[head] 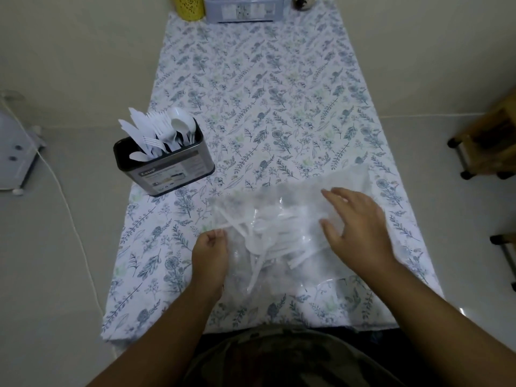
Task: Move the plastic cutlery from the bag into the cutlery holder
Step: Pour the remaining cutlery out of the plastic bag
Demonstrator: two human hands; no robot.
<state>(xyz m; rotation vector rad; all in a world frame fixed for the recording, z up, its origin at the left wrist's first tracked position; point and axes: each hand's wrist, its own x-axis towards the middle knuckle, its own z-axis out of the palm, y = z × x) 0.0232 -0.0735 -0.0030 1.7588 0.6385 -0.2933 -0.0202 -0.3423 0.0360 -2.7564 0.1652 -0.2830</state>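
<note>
A clear plastic bag (282,208) lies on the near half of the table with white plastic cutlery (268,236) inside. My left hand (210,251) pinches the bag's left edge with curled fingers. My right hand (357,222) rests flat on top of the bag with its fingers spread. A dark metal cutlery holder (164,169) stands at the table's left edge, with several white knives, forks and spoons (159,132) upright in it.
The table wears a floral cloth (279,107). At its far end stand a yellow perforated cup (188,7) and a grey box (243,8). A wooden cart on wheels (485,141) is on the floor at right, a white appliance (14,152) with a cord at left.
</note>
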